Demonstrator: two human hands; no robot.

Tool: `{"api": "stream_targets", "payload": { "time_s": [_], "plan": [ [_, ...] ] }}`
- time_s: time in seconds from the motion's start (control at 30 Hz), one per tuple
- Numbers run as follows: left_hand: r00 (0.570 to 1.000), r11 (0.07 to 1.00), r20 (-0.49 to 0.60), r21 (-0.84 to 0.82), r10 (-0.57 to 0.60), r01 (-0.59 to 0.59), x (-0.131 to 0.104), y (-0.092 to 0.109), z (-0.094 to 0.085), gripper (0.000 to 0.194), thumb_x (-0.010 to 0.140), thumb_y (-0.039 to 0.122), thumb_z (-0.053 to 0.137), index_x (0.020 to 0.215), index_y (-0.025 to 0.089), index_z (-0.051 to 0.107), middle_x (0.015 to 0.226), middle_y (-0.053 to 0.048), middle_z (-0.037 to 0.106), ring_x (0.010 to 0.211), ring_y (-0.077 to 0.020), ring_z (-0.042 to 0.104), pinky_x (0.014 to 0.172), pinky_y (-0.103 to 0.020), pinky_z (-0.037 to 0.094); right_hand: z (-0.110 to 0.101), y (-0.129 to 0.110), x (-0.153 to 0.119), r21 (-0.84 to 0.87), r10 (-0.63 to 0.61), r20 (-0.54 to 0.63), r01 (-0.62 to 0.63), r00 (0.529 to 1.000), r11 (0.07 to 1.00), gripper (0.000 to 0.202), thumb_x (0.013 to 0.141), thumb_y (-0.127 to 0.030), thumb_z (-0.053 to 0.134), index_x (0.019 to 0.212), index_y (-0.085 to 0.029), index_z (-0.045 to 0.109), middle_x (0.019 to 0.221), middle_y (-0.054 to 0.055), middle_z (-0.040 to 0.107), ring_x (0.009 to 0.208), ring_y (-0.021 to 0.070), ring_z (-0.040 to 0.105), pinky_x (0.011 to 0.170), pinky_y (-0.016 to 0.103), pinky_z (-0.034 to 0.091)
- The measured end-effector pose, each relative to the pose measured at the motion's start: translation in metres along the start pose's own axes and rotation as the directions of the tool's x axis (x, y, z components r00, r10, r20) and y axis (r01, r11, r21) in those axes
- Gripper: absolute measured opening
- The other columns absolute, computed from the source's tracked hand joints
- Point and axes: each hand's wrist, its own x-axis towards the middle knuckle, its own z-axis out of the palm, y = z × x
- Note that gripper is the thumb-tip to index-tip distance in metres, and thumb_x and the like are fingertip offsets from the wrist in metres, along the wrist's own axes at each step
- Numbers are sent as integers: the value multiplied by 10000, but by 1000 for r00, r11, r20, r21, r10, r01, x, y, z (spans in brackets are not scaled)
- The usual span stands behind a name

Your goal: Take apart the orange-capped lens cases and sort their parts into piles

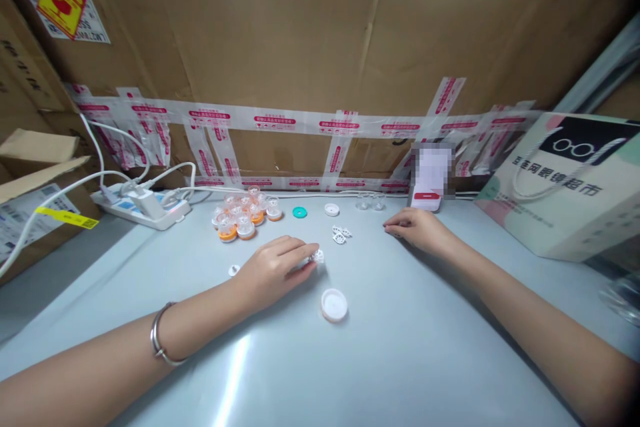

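My left hand (275, 270) pinches a small white spoked plastic part (319, 255) between thumb and fingers, just above the table. Below it on the table lies a round white cap (334, 305) with a raised rim. My right hand (415, 227) rests low by the table, fingers stretched out and nothing visible in them. Two clear plastic domes (370, 201) are just beyond its fingertips. Between the hands sits a small pile of white spoked parts (341, 234). Another small white piece (234, 270) lies beside my left wrist, partly hidden.
A cluster of clear-topped orange and white round pieces (245, 213) stands at the back left. Near it are a green disc (299, 212) and a white ring (331, 209). A power strip (143, 207), a phone (430, 177), a paper bag (560, 187) and a large cardboard box (280, 33) border the table.
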Motion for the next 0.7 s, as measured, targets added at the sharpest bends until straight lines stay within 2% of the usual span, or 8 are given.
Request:
{"api": "stream_targets", "payload": {
  "time_s": [0.1, 0.17, 0.27, 0.3, 0.4, 0.5, 0.6, 0.7],
  "plan": [
    [999, 999, -2, -21, -33, 33, 1, 0, -1, 211, 830, 189, 515, 1014, 126, 595, 799, -71, 653, 737, -138, 603, 667, -261, 511, -9, 5, 0, -51, 91, 16, -90, 996, 995, 195, 669, -331, 607, 748, -192, 719, 761, 54, 673, 696, 206, 599, 635, 300, 449],
    [999, 998, -3, -34, -51, 51, 1, 0, 0, 219, 829, 199, 520, 1018, 119, 597, 788, -70, 657, 723, -137, 606, 661, -261, 513, -12, -2, -2, -47, 79, -46, -81, 996, 996, 238, 664, -359, 621, 791, -180, 713, 814, 71, 671, 743, 223, 598, 680, 326, 446],
    [997, 996, -24, -57, -70, 69, 2, 1, 1, 228, 824, 203, 533, 1027, 122, 599, 785, -63, 666, 698, -129, 613, 648, -255, 516, -9, -31, -12, 120, 26, -157, -8, 987, 993, 266, 707, -387, 595, 834, -175, 694, 924, 83, 661, 860, 229, 590, 751, 342, 439],
    [997, 995, -35, -65, -73, 71, 2, 2, 1, 231, 821, 201, 539, 1031, 125, 600, 789, -60, 671, 695, -126, 617, 645, -252, 517, -6, -45, -18, 231, 16, -142, 17, 990, 973, 262, 730, -393, 577, 833, -179, 687, 927, 76, 666, 872, 220, 594, 761, 337, 443],
    [995, 994, -76, -87, -69, 62, 3, 8, 0, 240, 812, 198, 558, 1040, 136, 599, 794, -52, 684, 688, -121, 628, 632, -238, 522, 8, -89, -41, 584, -25, 67, -19, 997, 811, 291, 735, -410, 589, 903, -187, 670, 939, 61, 680, 880, 197, 613, 802, 334, 455],
    [994, 994, -101, -109, -42, 31, 5, 17, -2, 238, 813, 192, 562, 1043, 136, 594, 808, -54, 694, 689, -117, 637, 623, -224, 527, 21, -119, -63, 783, -116, 258, -137, 959, 607, 385, 677, -349, 672, 1028, -197, 635, 920, 42, 693, 873, 180, 631, 816, 326, 473],
    [995, 994, -100, -112, 4, -15, 7, 24, -3, 231, 819, 174, 554, 1044, 132, 585, 821, -56, 699, 689, -115, 641, 625, -223, 532, 25, -131, -74, 864, -172, 285, -175, 943, 472, 354, 676, -293, 684, 1020, -213, 654, 911, 25, 701, 895, 169, 633, 852, 315, 467],
    [996, 994, -90, -107, 9, -18, 8, 26, -3, 228, 818, 176, 555, 1040, 133, 584, 797, -52, 701, 664, -111, 643, 608, -218, 535, 23, -132, -75, 883, -163, 280, -187, 946, 430, 264, 701, -289, 665, 953, -214, 690, 891, 26, 706, 902, 171, 632, 864, 317, 466]
  ]
}}
